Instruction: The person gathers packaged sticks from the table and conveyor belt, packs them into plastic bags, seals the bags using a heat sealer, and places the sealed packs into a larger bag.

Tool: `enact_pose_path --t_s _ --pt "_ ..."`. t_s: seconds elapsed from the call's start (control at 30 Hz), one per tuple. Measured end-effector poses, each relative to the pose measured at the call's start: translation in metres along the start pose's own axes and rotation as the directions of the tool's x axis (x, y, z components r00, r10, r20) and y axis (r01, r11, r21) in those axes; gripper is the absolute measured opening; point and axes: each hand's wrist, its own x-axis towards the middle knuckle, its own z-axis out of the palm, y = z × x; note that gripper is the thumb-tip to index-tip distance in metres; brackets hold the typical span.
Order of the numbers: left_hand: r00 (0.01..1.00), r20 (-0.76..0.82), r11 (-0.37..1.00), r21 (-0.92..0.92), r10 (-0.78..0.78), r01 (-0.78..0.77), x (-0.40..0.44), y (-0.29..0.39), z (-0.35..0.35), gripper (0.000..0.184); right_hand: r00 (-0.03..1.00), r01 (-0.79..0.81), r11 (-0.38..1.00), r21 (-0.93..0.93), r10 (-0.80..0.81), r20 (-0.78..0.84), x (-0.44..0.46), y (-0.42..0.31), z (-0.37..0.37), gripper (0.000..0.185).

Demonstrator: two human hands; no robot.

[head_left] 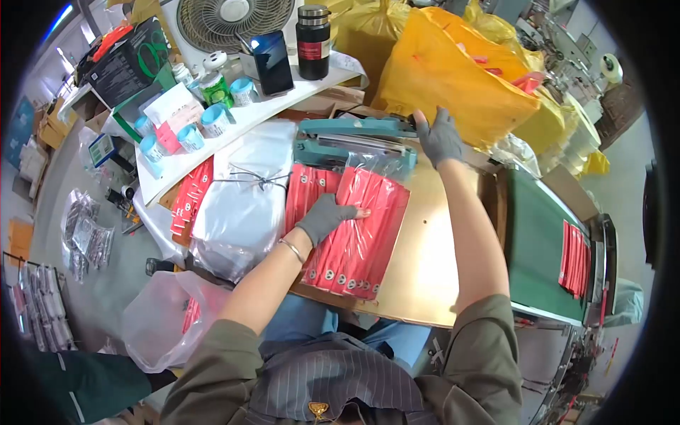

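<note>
My left hand (327,221), in a grey fingerless glove, is on a clear plastic bag of red packets (368,244), its thumb on top and the other fingers mostly hidden. The bag's upper end reaches the jaw of a teal hand bag sealer (354,129). My right hand (440,138), also gloved, is at the right end of the sealer's arm, thumb and fingers apart; whether it touches the black handle end I cannot tell. More red packets (304,191) lie left of the bag, partly under my left wrist.
Clear plastic bags (241,198), tied with string, lie at the left. A white shelf (244,117) holds tape rolls, a phone and a black flask (313,42). Behind stands a yellow sack (453,78). A green conveyor (538,241) with red packets is at the right.
</note>
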Motion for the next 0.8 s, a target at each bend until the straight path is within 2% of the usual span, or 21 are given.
enact_pose_path --t_s 0.07,0.1,0.13,0.2,0.27,0.33,0.37,0.43,0.47,0.53,0.6,0.63,0.73,0.77,0.8 --pt "0.973 -0.168 0.987 -0.072 -0.157 0.147 0.023 -0.002 -0.011 0.045 1.0 0.005 0.999 0.036 -0.006 0.023 0.016 -0.013 0.017 0.036" --pt "0.976 -0.13 0.982 -0.087 -0.177 0.166 0.017 0.034 -0.009 0.051 0.994 0.088 0.996 0.022 -0.089 0.061 0.024 -0.047 -0.005 0.039" --pt "0.973 -0.148 0.983 -0.085 -0.175 0.164 0.029 0.034 -0.017 0.051 0.98 0.173 0.985 0.015 -0.174 0.101 0.03 -0.073 -0.023 0.041" --pt "0.979 -0.068 0.948 -0.274 -0.19 0.165 0.054 0.026 -0.038 0.053 0.977 0.178 0.984 0.018 -0.179 0.117 0.032 -0.082 -0.021 0.039" --pt "0.973 -0.122 0.957 -0.24 -0.194 0.161 0.071 0.013 -0.052 0.053 0.977 0.187 0.961 -0.203 -0.162 0.136 0.026 -0.056 -0.001 0.032" --pt "0.949 -0.269 0.974 0.107 -0.164 0.199 0.076 0.001 -0.054 0.053 0.96 0.155 0.92 -0.361 -0.054 0.273 0.001 0.013 0.06 0.025" --pt "0.953 -0.286 0.989 0.071 -0.103 0.129 0.09 -0.036 -0.062 0.059 0.958 0.15 0.919 -0.365 -0.044 0.284 -0.007 0.015 0.059 0.025" --pt "0.941 -0.302 0.97 0.133 -0.155 0.202 0.088 -0.033 -0.063 0.063 0.97 0.008 0.969 -0.249 0.053 0.239 -0.014 0.007 0.053 0.025" --pt "0.927 -0.319 0.942 0.2 -0.196 0.269 0.081 -0.026 -0.06 0.067 0.966 0.002 0.967 -0.253 0.064 0.25 -0.019 0.01 0.055 0.025" --pt "0.936 -0.295 0.951 0.181 -0.192 0.252 0.076 -0.009 -0.053 0.071 0.986 0.042 0.976 -0.213 -0.006 0.166 -0.016 0.014 0.059 0.024" --pt "0.921 -0.344 0.937 0.224 -0.181 0.267 0.075 -0.008 -0.052 0.073 0.982 0.032 0.974 -0.224 0.011 0.188 -0.017 0.014 0.06 0.024" --pt "0.944 -0.288 0.959 0.178 -0.162 0.219 0.075 -0.009 -0.053 0.075 0.978 0.023 0.972 -0.234 0.027 0.208 -0.018 0.015 0.06 0.025" --pt "0.951 -0.3 0.976 0.173 -0.072 0.128 0.073 -0.012 -0.052 0.08 0.987 0.036 0.982 -0.183 -0.006 0.16 -0.02 0.016 0.061 0.025" --pt "0.952 -0.3 0.977 0.179 -0.059 0.117 0.078 -0.021 -0.055 0.08 0.989 0.038 0.983 -0.18 -0.011 0.149 -0.018 0.013 0.055 0.025" --pt "0.947 -0.307 0.97 0.186 -0.096 0.159 0.086 -0.031 -0.061 0.071 0.97 -0.012 0.979 -0.203 0.061 0.237 -0.017 0.007 0.048 0.029"
